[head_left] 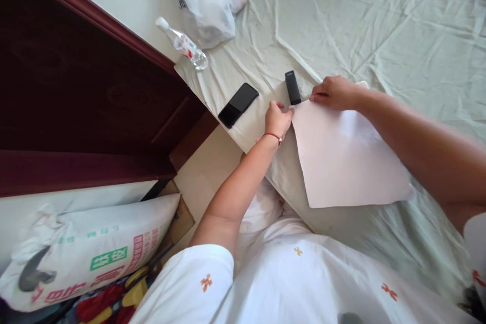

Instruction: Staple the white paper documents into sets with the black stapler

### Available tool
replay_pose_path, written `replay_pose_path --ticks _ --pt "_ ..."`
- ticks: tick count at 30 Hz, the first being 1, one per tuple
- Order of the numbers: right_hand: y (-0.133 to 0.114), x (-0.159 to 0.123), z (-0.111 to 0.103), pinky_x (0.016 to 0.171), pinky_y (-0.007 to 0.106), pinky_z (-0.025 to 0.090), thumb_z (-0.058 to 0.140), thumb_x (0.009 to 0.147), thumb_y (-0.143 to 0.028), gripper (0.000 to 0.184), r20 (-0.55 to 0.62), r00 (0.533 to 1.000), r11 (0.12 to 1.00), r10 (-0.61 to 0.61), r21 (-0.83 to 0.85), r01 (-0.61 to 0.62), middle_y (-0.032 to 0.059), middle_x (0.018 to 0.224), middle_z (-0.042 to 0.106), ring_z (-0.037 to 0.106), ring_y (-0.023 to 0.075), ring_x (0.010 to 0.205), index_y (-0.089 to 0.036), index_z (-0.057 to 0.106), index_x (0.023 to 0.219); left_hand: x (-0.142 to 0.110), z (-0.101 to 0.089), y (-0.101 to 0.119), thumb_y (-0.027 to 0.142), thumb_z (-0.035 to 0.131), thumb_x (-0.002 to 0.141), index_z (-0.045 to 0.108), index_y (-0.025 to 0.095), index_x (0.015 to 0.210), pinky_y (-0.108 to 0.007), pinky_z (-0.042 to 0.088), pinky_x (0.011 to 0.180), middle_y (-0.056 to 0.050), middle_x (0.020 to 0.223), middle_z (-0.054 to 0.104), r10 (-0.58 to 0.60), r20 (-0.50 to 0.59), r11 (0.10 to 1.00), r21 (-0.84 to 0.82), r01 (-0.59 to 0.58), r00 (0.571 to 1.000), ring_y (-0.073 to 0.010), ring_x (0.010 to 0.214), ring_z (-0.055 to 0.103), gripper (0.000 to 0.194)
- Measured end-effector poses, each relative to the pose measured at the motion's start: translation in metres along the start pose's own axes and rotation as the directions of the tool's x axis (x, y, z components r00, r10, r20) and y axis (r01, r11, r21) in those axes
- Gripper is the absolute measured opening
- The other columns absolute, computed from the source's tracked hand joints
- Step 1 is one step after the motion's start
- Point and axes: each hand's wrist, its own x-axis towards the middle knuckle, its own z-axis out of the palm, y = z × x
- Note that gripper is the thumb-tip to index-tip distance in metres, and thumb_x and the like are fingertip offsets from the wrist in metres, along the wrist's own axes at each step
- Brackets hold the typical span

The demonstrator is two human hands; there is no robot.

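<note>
A pale sheet of paper [349, 162] lies on the cloth-covered surface in front of me. My left hand [279, 120], with a red cord bracelet at the wrist, pinches its upper left corner. Along the top edge, my right hand [336, 92] has its fingers closed on the paper, partly hiding that edge. Just beyond the corner, between both hands, rests a small black oblong box [292, 87]. A bit of something white [363, 84] shows behind my right wrist; I cannot make out what it is.
A black phone [238, 105] lies left of my left hand near the surface's edge. Farther back stand a clear plastic bottle [186, 46] and a white plastic bag [208, 5]. A wrinkled pale green sheet [398, 25] covers the surface. A large printed sack [102, 248] lies low at left.
</note>
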Motion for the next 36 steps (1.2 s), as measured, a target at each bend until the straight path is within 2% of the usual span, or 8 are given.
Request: replay_pose_path --ticks 3,7,11,17,24,28,33,36 --pt "0.005 0.005 0.002 0.083 0.036 0.039 0.048 0.102 -0.039 0.035 -0.019 1.0 1.0 -0.016 0.005 0.016 0.0069 0.093 0.074 0.064 0.0246 0.091 -0.022 0.078 0.102 -0.003 -0.007 -0.001 0.014 0.074 0.09 0.055 0.015 0.141 -0.044 0.051 0.111 -0.015 0.117 0.073 0.245 -0.051 0.963 0.125 -0.237 0.968 -0.0281 0.117 0.069 0.054" --pt "0.008 0.007 0.003 0.08 0.036 0.04 0.051 0.099 -0.037 0.031 -0.027 0.999 1.0 -0.023 0.009 0.023 0.0066 0.094 0.074 0.065 0.0247 0.088 -0.023 0.079 0.101 -0.002 -0.013 -0.01 0.013 0.066 0.093 0.063 0.027 0.145 -0.051 0.034 0.131 -0.014 0.16 0.056 0.559 0.019 0.809 0.211 -0.549 0.829 -0.0315 0.151 0.05 0.054" --pt "0.01 0.005 0.001 0.081 0.036 0.039 0.051 0.101 -0.038 0.034 -0.023 0.999 0.999 -0.033 0.018 0.034 0.0094 0.099 0.076 0.065 0.025 0.088 -0.021 0.08 0.104 0.004 -0.015 -0.018 0.016 0.057 0.099 0.067 0.029 0.145 -0.054 0.023 0.137 -0.009 0.162 0.059 0.622 0.106 0.737 0.255 -0.626 0.776 -0.0301 0.161 0.04 0.049" --pt "0.012 0.003 -0.001 0.08 0.036 0.036 0.05 0.103 -0.036 0.038 -0.016 1.0 1.0 -0.024 0.013 0.024 0.0132 0.098 0.076 0.061 0.0235 0.086 -0.013 0.079 0.109 0.007 -0.017 -0.019 0.015 0.048 0.101 0.069 0.028 0.145 -0.052 0.027 0.136 -0.007 0.159 0.063 0.664 0.146 0.685 0.275 -0.675 0.734 -0.0261 0.164 0.037 0.05" --pt "0.016 0.006 0.004 0.082 0.037 0.038 0.053 0.1 -0.038 0.034 -0.034 0.999 0.999 -0.012 0.031 0.013 0.0098 0.096 0.076 0.065 0.0273 0.088 -0.02 0.08 0.107 0.008 -0.019 -0.026 0.0 0.037 0.092 0.065 0.029 0.151 -0.059 0.01 0.138 -0.006 0.163 0.058 0.653 0.213 0.63 0.378 -0.678 0.727 -0.0238 0.161 0.043 0.071" --pt "0.012 0.005 0.001 0.082 0.039 0.038 0.052 0.101 -0.036 0.034 -0.025 1.0 1.0 -0.015 0.017 0.015 0.0144 0.1 0.076 0.065 0.0296 0.093 -0.017 0.079 0.106 0.007 -0.022 -0.023 -0.002 0.038 0.09 0.064 0.033 0.15 -0.06 0.003 0.138 -0.002 0.162 0.059 0.65 0.229 0.622 0.387 -0.681 0.724 -0.0226 0.159 0.045 0.075" --pt "0.002 -0.009 0.001 0.089 0.041 0.038 0.049 0.103 -0.034 0.032 -0.042 0.999 0.999 -0.035 0.003 0.036 0.0163 0.097 0.075 0.063 0.0306 0.104 -0.017 0.076 0.1 0.002 -0.022 -0.022 0.007 0.044 0.095 0.062 0.027 0.151 -0.056 0.015 0.138 -0.006 0.165 0.056 0.643 0.172 0.688 0.298 -0.661 0.747 -0.0247 0.164 0.036 0.062" --pt "-0.003 -0.03 0.005 0.092 0.044 0.04 0.046 0.103 -0.035 0.032 -0.059 0.998 0.999 -0.038 0.012 0.039 0.0148 0.094 0.074 0.063 0.0326 0.109 -0.02 0.073 0.094 -0.021 -0.023 -0.028 0.026 0.051 0.103 0.059 0.021 0.15 -0.049 0.026 0.136 -0.014 0.163 0.057 0.595 0.041 0.793 0.133 -0.595 0.803 -0.0266 0.162 0.039 0.048"
